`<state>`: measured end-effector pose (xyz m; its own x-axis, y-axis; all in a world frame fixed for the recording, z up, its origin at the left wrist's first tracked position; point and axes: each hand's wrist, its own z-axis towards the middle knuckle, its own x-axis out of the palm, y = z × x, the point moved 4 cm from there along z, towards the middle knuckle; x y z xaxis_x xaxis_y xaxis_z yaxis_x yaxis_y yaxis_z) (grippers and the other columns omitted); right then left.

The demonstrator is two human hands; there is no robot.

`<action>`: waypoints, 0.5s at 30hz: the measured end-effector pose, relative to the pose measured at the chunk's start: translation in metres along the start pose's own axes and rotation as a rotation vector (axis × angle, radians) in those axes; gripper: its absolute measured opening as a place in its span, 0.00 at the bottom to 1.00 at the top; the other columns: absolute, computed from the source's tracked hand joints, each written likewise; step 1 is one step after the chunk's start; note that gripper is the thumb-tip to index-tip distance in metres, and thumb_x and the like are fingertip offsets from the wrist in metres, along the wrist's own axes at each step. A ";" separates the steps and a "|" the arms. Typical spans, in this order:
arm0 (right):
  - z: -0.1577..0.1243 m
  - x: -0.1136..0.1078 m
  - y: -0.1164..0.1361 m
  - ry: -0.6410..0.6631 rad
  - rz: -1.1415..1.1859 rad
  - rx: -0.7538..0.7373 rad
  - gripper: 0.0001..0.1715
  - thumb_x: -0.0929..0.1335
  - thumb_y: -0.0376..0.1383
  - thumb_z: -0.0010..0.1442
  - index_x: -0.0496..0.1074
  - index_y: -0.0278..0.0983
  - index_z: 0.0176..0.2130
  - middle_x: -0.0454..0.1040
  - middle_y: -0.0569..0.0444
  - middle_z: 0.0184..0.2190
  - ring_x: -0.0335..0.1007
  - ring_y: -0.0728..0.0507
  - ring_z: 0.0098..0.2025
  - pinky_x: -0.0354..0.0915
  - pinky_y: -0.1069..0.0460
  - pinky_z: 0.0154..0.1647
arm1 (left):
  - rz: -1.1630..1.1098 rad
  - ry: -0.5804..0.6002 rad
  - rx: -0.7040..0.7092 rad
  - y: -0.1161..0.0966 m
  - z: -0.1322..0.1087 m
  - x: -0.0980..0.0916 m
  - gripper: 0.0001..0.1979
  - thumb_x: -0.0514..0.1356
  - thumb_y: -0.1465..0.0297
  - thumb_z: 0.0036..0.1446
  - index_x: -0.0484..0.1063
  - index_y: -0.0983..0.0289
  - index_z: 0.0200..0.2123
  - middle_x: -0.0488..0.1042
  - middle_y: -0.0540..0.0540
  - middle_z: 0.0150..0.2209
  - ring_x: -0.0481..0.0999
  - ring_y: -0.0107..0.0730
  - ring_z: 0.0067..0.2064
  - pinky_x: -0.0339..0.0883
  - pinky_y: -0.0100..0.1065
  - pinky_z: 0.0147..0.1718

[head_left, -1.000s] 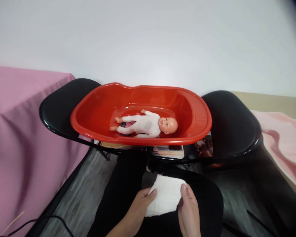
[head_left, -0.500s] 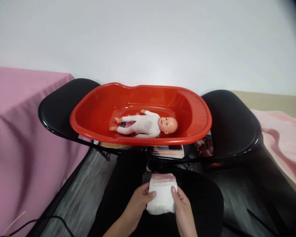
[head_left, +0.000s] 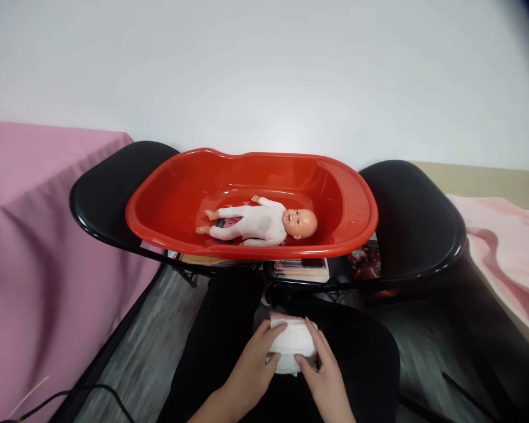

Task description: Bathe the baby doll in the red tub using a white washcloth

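Observation:
Over my lap, a folded white cloth point(head_left: 293, 339) with a pink edge at its far side is held between both hands; whether it is a small towel or a pad I cannot tell. My left hand point(head_left: 256, 367) grips its left side, thumb near the lower part and fingers on top. On the right side my right hand point(head_left: 324, 367) holds it the same way, thumb at the near edge. Beyond them a baby doll point(head_left: 262, 223) in a white body suit lies on its back in a red baby tub point(head_left: 251, 252), head to the right, apart from my hands.
Black chair seats point(head_left: 110, 194) flank the tub at left and right. Below its near rim lie a stack of books point(head_left: 302, 270) and other items. Pink fabric point(head_left: 70, 247) hangs at the left, a light pink cloth point(head_left: 506, 235) lies at the right, and a black cable point(head_left: 101, 388) runs bottom left.
The cloth was flatter and upright before; now it is folded over and sits slightly lower. Both hands have shifted their fingers onto its top. The doll and tub have stayed put.

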<state>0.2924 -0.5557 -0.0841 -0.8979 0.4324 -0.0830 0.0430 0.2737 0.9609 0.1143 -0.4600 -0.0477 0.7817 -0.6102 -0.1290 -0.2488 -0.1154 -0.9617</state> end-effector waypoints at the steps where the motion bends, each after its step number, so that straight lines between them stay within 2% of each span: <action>1: 0.001 -0.001 0.001 0.001 -0.072 -0.040 0.37 0.76 0.44 0.62 0.74 0.48 0.68 0.73 0.49 0.68 0.67 0.32 0.71 0.62 0.39 0.74 | 0.113 -0.002 0.054 -0.003 0.000 0.000 0.27 0.62 0.77 0.62 0.79 0.59 0.63 0.75 0.63 0.60 0.75 0.51 0.63 0.67 0.45 0.65; 4: 0.002 -0.004 0.007 -0.028 -0.270 -0.171 0.30 0.72 0.44 0.67 0.76 0.49 0.66 0.80 0.48 0.57 0.77 0.35 0.57 0.73 0.43 0.60 | 0.337 -0.021 0.127 -0.009 0.002 0.001 0.24 0.56 0.77 0.67 0.78 0.62 0.63 0.77 0.64 0.53 0.80 0.45 0.52 0.73 0.41 0.54; 7: 0.001 -0.006 0.013 -0.057 -0.429 -0.287 0.18 0.71 0.44 0.68 0.84 0.48 0.54 0.80 0.47 0.41 0.78 0.36 0.44 0.74 0.45 0.48 | 0.397 -0.032 0.165 -0.016 0.005 -0.001 0.18 0.55 0.77 0.68 0.83 0.62 0.52 0.76 0.60 0.46 0.80 0.40 0.46 0.73 0.36 0.47; 8: 0.000 -0.008 0.016 -0.069 -0.445 -0.309 0.15 0.71 0.44 0.68 0.86 0.48 0.50 0.79 0.47 0.39 0.77 0.37 0.43 0.73 0.45 0.47 | 0.394 -0.036 0.187 -0.019 0.005 -0.003 0.16 0.56 0.77 0.68 0.83 0.61 0.48 0.76 0.60 0.47 0.80 0.40 0.47 0.73 0.36 0.48; 10: 0.000 -0.010 0.021 -0.100 -0.400 -0.316 0.11 0.73 0.45 0.66 0.86 0.46 0.42 0.78 0.46 0.41 0.76 0.36 0.45 0.73 0.45 0.48 | 0.336 -0.051 0.208 -0.025 0.006 -0.007 0.13 0.58 0.77 0.66 0.83 0.60 0.42 0.76 0.61 0.53 0.78 0.43 0.54 0.71 0.38 0.53; 12: 0.000 -0.011 0.025 -0.100 -0.265 -0.254 0.11 0.76 0.47 0.63 0.85 0.43 0.37 0.79 0.44 0.49 0.76 0.34 0.53 0.72 0.43 0.55 | 0.203 -0.076 0.161 -0.027 0.008 -0.012 0.09 0.62 0.75 0.62 0.83 0.60 0.40 0.76 0.61 0.59 0.75 0.49 0.62 0.67 0.43 0.61; 14: -0.001 -0.008 0.023 -0.067 -0.057 -0.094 0.17 0.78 0.50 0.59 0.84 0.40 0.38 0.81 0.43 0.53 0.77 0.32 0.55 0.72 0.43 0.57 | 0.006 -0.092 0.028 -0.022 0.010 -0.012 0.05 0.66 0.71 0.61 0.81 0.61 0.40 0.80 0.61 0.54 0.76 0.51 0.59 0.66 0.45 0.61; 15: -0.001 -0.005 0.020 -0.067 0.067 0.016 0.22 0.79 0.53 0.58 0.84 0.39 0.40 0.82 0.43 0.51 0.78 0.32 0.53 0.74 0.43 0.54 | -0.112 -0.099 -0.052 -0.017 0.012 -0.011 0.06 0.68 0.66 0.61 0.80 0.62 0.41 0.81 0.61 0.49 0.78 0.50 0.55 0.68 0.46 0.58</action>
<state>0.2974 -0.5535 -0.0644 -0.8617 0.5061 -0.0368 0.1091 0.2557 0.9606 0.1169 -0.4423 -0.0325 0.8578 -0.5117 -0.0475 -0.1845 -0.2204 -0.9578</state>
